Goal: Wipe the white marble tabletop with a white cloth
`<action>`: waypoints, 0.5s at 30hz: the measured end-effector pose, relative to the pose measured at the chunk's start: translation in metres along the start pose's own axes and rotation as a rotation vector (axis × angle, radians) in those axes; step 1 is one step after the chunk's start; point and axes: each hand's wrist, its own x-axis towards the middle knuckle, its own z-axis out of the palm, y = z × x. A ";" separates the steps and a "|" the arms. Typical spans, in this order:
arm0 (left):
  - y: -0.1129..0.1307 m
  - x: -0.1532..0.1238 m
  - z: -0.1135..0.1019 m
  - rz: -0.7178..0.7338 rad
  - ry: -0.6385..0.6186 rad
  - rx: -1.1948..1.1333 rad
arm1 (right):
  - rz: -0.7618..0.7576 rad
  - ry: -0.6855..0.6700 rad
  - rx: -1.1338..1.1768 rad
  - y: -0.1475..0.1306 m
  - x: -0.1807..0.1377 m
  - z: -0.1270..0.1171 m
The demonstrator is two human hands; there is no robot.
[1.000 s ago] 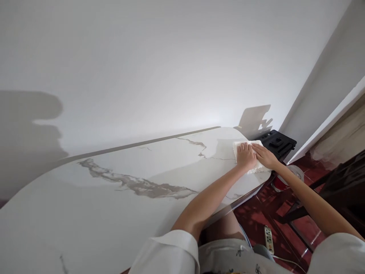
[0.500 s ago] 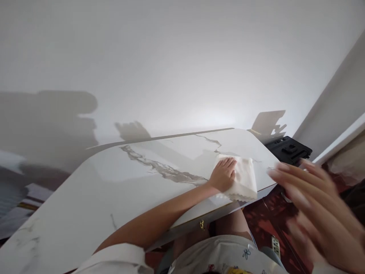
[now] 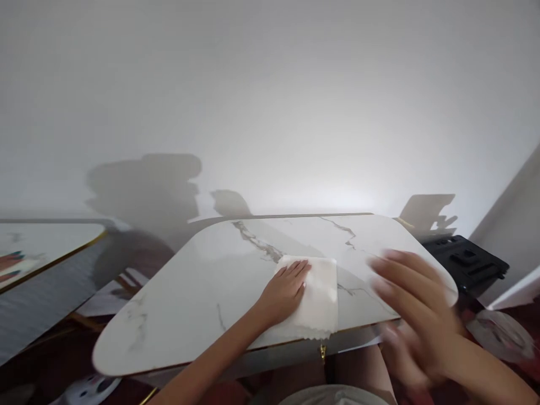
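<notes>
A white marble-patterned table (image 3: 202, 281) with grey veins and a gold edge fills the middle of the view. On it lies a white cloth (image 3: 317, 301), reaching the near edge. My left hand (image 3: 284, 289) rests flat on the cloth's left part, fingers stretched out and pressing down. My right hand (image 3: 415, 312) hovers above the table's right near corner, off the cloth, fingers spread; it is smeared by motion and holds nothing.
A white wall rises behind the table. A black plastic object (image 3: 466, 261) sits past the table's right end. A second gold-edged table (image 3: 37, 250) shows at the far left. Dark red floor lies below, with a round object (image 3: 500, 334) at the right.
My left hand slid the cloth leftward along the table from its right end. My right hand lifted off the cloth and came toward me. The view swung left.
</notes>
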 end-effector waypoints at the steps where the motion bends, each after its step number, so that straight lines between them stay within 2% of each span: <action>1: -0.006 -0.009 -0.002 -0.017 0.007 0.007 | -0.047 0.020 0.040 -0.005 0.023 0.016; 3: -0.023 -0.030 -0.006 -0.058 0.021 0.019 | -0.123 0.082 0.273 -0.020 0.065 0.055; 6: -0.055 -0.066 -0.016 -0.156 0.011 0.028 | -0.212 -0.065 0.457 -0.058 0.114 0.116; 8: -0.080 -0.094 -0.025 -0.245 -0.019 0.021 | -0.240 -0.109 0.471 -0.093 0.137 0.143; 11: -0.119 -0.130 -0.037 -0.373 -0.021 0.007 | -0.265 -0.093 0.451 -0.151 0.171 0.156; 15: -0.166 -0.147 -0.046 -0.488 0.133 0.019 | -0.185 -0.148 0.454 -0.217 0.230 0.157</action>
